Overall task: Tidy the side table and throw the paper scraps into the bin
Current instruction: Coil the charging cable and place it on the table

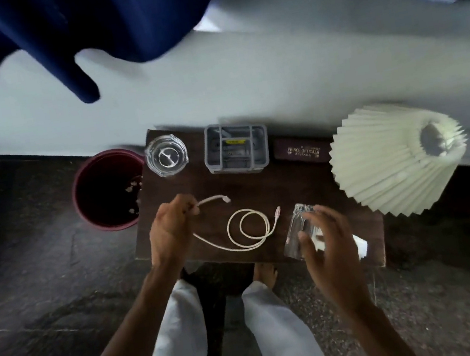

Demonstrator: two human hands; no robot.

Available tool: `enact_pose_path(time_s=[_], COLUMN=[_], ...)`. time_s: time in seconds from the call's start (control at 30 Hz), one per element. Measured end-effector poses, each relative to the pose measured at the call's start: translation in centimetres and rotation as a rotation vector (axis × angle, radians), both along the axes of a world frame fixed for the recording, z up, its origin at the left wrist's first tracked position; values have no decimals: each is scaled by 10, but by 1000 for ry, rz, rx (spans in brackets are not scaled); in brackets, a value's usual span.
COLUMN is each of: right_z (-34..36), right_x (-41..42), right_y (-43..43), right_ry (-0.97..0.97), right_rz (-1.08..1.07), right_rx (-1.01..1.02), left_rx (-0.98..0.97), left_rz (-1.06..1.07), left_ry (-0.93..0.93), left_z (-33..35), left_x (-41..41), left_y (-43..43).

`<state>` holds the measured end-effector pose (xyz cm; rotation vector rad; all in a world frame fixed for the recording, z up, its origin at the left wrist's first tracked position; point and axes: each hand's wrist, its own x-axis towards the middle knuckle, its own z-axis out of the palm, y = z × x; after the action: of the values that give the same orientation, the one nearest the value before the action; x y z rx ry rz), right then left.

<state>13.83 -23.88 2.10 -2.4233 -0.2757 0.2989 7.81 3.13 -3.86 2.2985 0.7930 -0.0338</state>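
A dark wooden side table (259, 186) stands against a pale wall. My left hand (171, 228) is shut on one end of a white charging cable (251, 230), whose middle lies coiled on the table top. My right hand (327, 243) hovers with fingers apart just over a clear plastic wrapper (297, 229) near the table's front right. A white paper scrap (361, 245) lies at the front right edge, partly hidden by that hand. The maroon bin (106, 192) stands on the floor left of the table, with several pale scraps inside.
A glass ashtray (166, 155), a grey compartment organiser (236, 149) and a dark spectacle case (301, 150) line the table's back edge. A pleated white lampshade (394, 158) covers the right end. Dark blue curtains (81, 32) hang above. My legs stand at the table's front.
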Motion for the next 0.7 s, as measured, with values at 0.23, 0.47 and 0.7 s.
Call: enact_pose_path(time_s=[0.23,0.47,0.7], right_z=[102,203,270], right_x=[-21,-57,-90], right_y=[44,47,52], right_ry=[100,160,10], right_rz=[365,494,606], right_rx=[249,378,374], left_rx=[25,129,-842], left_rz=[-383,-252,620], left_ry=[-445,-611,-403], left_z=[147,265,339], left_x=[-47,-79,-127], left_y=[-31,-39,-99])
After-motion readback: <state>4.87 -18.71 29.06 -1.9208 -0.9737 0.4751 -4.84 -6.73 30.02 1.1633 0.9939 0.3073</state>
